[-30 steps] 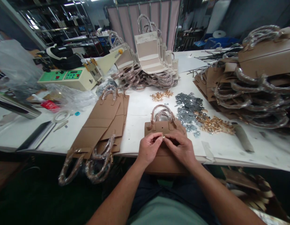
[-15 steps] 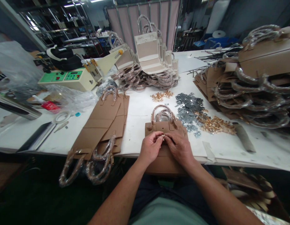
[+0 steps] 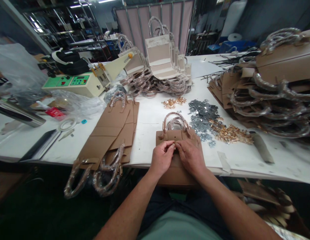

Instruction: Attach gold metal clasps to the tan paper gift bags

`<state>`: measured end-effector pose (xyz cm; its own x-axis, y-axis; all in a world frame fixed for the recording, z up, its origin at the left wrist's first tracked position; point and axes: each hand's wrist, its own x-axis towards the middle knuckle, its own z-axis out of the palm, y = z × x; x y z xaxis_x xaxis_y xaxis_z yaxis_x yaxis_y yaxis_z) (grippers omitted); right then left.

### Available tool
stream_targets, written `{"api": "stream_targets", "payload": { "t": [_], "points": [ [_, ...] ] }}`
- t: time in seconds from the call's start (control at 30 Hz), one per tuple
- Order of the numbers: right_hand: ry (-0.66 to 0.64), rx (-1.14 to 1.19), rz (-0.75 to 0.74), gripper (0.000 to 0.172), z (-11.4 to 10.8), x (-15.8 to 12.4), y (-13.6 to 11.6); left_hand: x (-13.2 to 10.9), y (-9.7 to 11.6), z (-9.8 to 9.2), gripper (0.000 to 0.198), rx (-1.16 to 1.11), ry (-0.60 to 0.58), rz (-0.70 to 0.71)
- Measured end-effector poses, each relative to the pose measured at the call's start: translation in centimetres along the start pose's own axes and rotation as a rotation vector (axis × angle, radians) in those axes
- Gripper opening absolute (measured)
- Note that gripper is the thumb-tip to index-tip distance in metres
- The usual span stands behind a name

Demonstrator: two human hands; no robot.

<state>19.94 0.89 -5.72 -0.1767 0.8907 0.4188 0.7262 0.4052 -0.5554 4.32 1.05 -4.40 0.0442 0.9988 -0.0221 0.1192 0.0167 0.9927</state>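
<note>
A tan bag piece (image 3: 178, 135) with plastic-wrapped handles lies at the table's front edge, hanging over it toward me. My left hand (image 3: 162, 156) and my right hand (image 3: 192, 156) rest on it side by side. Their fingertips meet in a pinch on a small gold metal clasp (image 3: 174, 145) at the middle of the piece. Both hands are closed on that clasp.
Flat tan bag pieces (image 3: 112, 128) lie to the left. A heap of gold fittings (image 3: 230, 132) and grey metal plates (image 3: 202, 115) sits to the right. Stacked bag pieces (image 3: 267, 86) fill the far right, a cream machine (image 3: 79, 81) the back left, and more bag pieces (image 3: 160, 66) the back.
Both hands have stayed on the clasp, shifting only slightly. The view has barely moved.
</note>
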Motion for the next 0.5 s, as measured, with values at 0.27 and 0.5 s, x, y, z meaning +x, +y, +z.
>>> {"api": "stream_targets", "payload": {
  "t": [0.27,0.5],
  "points": [
    [0.009,0.103,0.044,0.024,0.28,-0.02,0.16,-0.04,-0.02,0.01,0.026,-0.010,0.010,0.027],
    [0.032,0.097,0.049,0.027,-0.37,0.47,-0.49,-0.03,-0.20,0.02,0.029,-0.001,0.009,0.016]
  ]
}}
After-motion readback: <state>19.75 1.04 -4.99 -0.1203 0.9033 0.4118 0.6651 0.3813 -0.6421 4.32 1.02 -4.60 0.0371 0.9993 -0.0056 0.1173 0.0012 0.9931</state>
